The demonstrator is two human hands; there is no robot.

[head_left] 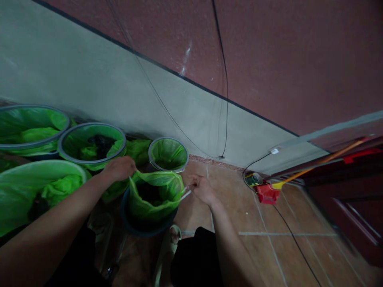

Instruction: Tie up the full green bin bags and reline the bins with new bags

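Note:
A green plastic bag (pixel 158 209) stands open in a dark blue bin (pixel 143 230) on the floor before me. Its rim is lifted above the bin's edge, and something dark lies inside. My left hand (pixel 121 168) is closed on the bag's rim at the left. At the right, my right hand (pixel 203 188) pinches a white drawstring (pixel 185 195) that runs to the rim. The string is pulled out taut from the bag. Behind it stands a smaller bin (pixel 169 154) with a grey rim and a green liner.
More green-lined bins (pixel 92 143) crowd the left side along the wall (pixel 89 79). A red dustpan (pixel 268 194), a yellow-handled broom (pixel 278 185) and a can (pixel 253 179) are on the right. A black cable (pixel 295 239) crosses the tiled floor.

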